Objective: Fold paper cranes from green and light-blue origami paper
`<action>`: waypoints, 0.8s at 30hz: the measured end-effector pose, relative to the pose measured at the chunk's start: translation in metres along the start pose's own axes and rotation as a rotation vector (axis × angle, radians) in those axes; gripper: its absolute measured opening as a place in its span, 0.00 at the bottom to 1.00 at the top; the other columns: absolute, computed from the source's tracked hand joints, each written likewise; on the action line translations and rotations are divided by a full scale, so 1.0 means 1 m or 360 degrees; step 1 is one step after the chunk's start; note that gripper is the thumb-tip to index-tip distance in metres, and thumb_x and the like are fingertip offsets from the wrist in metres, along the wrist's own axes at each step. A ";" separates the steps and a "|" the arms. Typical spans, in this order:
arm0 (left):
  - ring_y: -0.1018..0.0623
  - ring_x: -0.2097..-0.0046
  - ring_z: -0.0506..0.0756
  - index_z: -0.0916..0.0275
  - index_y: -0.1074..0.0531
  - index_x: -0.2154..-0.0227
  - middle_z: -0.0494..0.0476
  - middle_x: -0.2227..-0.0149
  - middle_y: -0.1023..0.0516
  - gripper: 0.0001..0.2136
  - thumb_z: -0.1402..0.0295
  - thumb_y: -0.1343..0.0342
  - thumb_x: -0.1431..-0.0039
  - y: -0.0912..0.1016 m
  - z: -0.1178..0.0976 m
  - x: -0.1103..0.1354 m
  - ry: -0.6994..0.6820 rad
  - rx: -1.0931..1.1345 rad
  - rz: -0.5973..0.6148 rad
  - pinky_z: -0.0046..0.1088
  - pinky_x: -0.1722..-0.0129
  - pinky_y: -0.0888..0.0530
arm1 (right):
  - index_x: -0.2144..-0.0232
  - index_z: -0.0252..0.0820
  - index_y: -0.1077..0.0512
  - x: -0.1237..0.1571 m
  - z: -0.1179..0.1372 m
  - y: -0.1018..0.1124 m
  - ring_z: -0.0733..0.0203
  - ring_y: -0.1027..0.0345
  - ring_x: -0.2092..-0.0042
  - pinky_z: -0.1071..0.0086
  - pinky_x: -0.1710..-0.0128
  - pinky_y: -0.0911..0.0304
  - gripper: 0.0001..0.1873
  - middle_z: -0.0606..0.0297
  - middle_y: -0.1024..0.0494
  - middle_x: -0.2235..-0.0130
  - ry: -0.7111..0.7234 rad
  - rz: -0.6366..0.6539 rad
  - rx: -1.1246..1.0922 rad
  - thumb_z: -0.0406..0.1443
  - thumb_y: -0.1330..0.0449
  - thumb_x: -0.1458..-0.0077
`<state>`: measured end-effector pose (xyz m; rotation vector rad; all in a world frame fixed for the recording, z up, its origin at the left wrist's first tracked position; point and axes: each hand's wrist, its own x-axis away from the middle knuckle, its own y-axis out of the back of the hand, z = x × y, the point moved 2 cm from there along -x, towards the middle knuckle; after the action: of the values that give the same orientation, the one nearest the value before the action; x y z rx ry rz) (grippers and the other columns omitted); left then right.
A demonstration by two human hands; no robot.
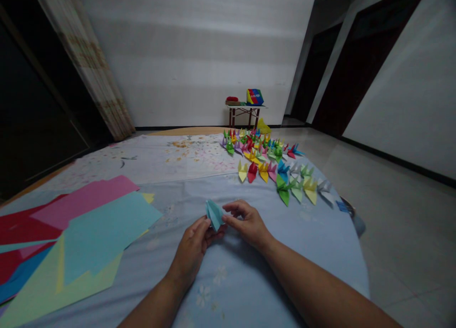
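A small folded piece of light blue paper (214,214) is held just above a pale blue cloth (231,280). My left hand (194,249) pinches its lower edge from the left, fingers closed on it. My right hand (245,222) grips its right side with thumb and fingertips. Both forearms reach in from the bottom of the view.
Large loose sheets of coloured paper (71,238) lie overlapped at the left. Several folded paper cranes (274,164) stand in rows at the far right of the cloth. A small table (244,112) stands by the far wall. Tiled floor (399,223) runs along the right.
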<state>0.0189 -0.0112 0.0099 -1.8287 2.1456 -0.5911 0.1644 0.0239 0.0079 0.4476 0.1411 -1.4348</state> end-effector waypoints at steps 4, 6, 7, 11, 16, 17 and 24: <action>0.25 0.60 0.56 0.64 0.26 0.59 0.59 0.61 0.22 0.13 0.66 0.46 0.48 -0.001 0.001 -0.001 -0.0001 -0.0133 0.0049 0.32 0.58 0.29 | 0.66 0.44 0.26 0.001 0.004 0.000 0.65 0.39 0.67 0.71 0.66 0.40 0.11 0.66 0.32 0.70 0.0110 0.0062 0.0099 0.37 0.37 0.56; 0.25 0.60 0.56 0.63 0.26 0.59 0.58 0.61 0.22 0.13 0.66 0.45 0.48 0.000 0.003 -0.001 -0.0009 -0.0219 0.0046 0.31 0.58 0.30 | 0.68 0.43 0.26 0.001 0.005 -0.001 0.65 0.40 0.68 0.71 0.67 0.41 0.10 0.67 0.33 0.71 0.0128 0.0086 0.0135 0.36 0.36 0.57; 0.25 0.60 0.56 0.62 0.26 0.59 0.57 0.61 0.22 0.13 0.66 0.45 0.48 0.001 0.004 -0.002 -0.0010 -0.0255 0.0039 0.31 0.57 0.30 | 0.69 0.42 0.27 0.001 0.005 -0.001 0.66 0.40 0.68 0.71 0.67 0.42 0.09 0.68 0.33 0.72 0.0134 0.0096 0.0152 0.36 0.36 0.57; 0.25 0.60 0.55 0.62 0.27 0.58 0.57 0.60 0.22 0.15 0.64 0.45 0.48 0.007 0.007 -0.004 -0.0004 -0.0312 -0.0007 0.32 0.57 0.30 | 0.73 0.40 0.28 0.001 0.005 0.000 0.66 0.41 0.69 0.72 0.68 0.43 0.05 0.68 0.33 0.73 0.0151 0.0121 0.0195 0.33 0.37 0.57; 0.25 0.62 0.54 0.63 0.27 0.59 0.57 0.62 0.22 0.15 0.62 0.46 0.48 0.011 0.004 -0.007 -0.0061 -0.0417 -0.0088 0.30 0.59 0.30 | 0.75 0.39 0.30 0.001 0.007 0.001 0.67 0.41 0.70 0.73 0.68 0.44 0.02 0.68 0.32 0.73 0.0084 0.0124 0.0188 0.33 0.39 0.56; 0.25 0.64 0.54 0.63 0.27 0.59 0.56 0.63 0.22 0.15 0.61 0.46 0.48 0.012 0.002 -0.007 -0.0080 -0.0486 -0.0119 0.29 0.60 0.30 | 0.75 0.39 0.30 0.001 0.007 0.001 0.67 0.41 0.71 0.73 0.69 0.44 0.03 0.68 0.32 0.74 0.0035 0.0141 0.0166 0.33 0.40 0.56; 0.30 0.76 0.49 0.66 0.29 0.57 0.49 0.80 0.27 0.20 0.59 0.45 0.50 0.011 -0.007 -0.004 -0.0131 -0.0839 -0.0255 0.22 0.76 0.33 | 0.78 0.37 0.34 0.002 0.001 -0.003 0.72 0.47 0.78 0.76 0.79 0.50 0.11 0.72 0.37 0.80 -0.0376 0.0273 -0.0120 0.39 0.41 0.54</action>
<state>0.0068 -0.0053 0.0112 -2.2525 2.2597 0.0381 0.1612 0.0217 0.0074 0.2199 -0.0330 -1.2979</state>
